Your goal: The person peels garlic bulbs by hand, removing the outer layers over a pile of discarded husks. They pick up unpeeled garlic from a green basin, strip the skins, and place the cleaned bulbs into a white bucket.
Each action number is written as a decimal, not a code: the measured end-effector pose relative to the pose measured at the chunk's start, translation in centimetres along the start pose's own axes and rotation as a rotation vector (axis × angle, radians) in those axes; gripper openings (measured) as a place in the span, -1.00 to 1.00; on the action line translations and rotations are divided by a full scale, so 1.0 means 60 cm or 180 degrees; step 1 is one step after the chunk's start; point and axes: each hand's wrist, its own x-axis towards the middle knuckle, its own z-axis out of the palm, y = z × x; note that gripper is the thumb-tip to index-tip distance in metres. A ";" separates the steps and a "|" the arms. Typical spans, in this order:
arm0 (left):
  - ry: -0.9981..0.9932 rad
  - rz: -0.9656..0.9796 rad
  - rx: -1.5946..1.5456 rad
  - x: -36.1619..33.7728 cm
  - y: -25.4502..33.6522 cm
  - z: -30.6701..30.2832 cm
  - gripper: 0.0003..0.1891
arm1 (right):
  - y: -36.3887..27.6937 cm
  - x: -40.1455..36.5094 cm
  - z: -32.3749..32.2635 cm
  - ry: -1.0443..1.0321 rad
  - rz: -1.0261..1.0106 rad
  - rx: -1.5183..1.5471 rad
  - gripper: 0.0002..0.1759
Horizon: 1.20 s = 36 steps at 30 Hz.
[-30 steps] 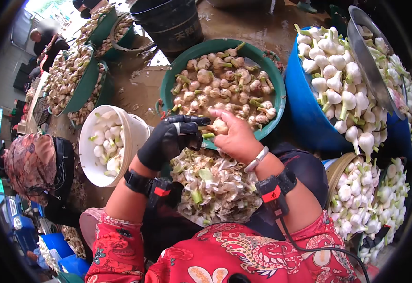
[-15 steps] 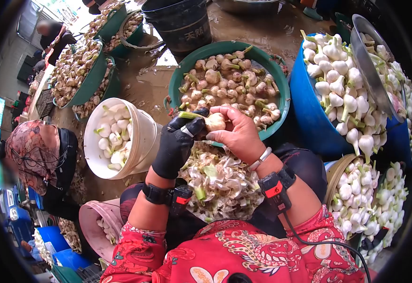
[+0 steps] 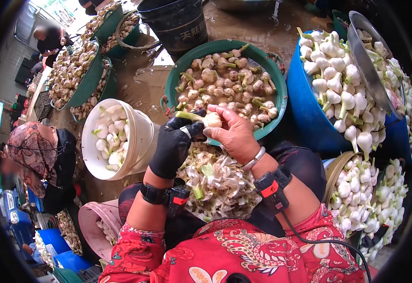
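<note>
A garlic bulb (image 3: 213, 120) with a short green stem is held between my two hands, above the near rim of the green basin (image 3: 172, 78). My left hand (image 3: 172, 147), in a black glove with a pale band on one finger, is closed around the stem side. The bare fingers and thumb of my right hand (image 3: 238, 136) pinch the bulb from the other side. Unpeeled garlic bulbs (image 3: 225, 78) sit in brownish water in the basin. Below my hands lies a heap of garlic skins (image 3: 220, 181) with a few green stem pieces.
At left stand a white bucket (image 3: 142, 139) holding peeled garlic and a pink bucket (image 3: 90, 219). A blue tub (image 3: 307, 115) heaped with clean bulbs is at right. A black bucket (image 3: 175, 26) stands beyond the basin. A person in a patterned hood (image 3: 31, 151) sits at left.
The view has shifted slightly, so the surroundings sit a little to the left. My hands keep hold of the same garlic bulb; my right fingers have moved slightly over it.
</note>
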 end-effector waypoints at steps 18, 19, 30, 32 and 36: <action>-0.0217 0.0945 0.1482 -0.024 0.012 -0.039 -0.65 | -0.033 0.001 -0.029 -0.0710 0.1890 0.1661 -0.69; -0.0157 0.0400 0.0784 -0.028 0.011 -0.035 -0.64 | -0.032 0.005 -0.031 -0.0731 0.1855 0.1607 -0.70; -0.0283 0.0073 0.0086 -0.003 -0.012 -0.039 -0.78 | -0.023 0.010 0.011 0.0287 -0.2310 -0.3100 -0.94; -0.0440 0.0128 -0.0178 -0.003 -0.002 -0.042 -0.78 | -0.035 -0.004 0.024 0.0278 -0.2306 -0.3031 -0.91; -0.0018 0.2212 0.3786 0.001 0.007 -0.065 -0.66 | -0.024 -0.038 0.026 -0.0810 -0.1895 -0.3740 -0.93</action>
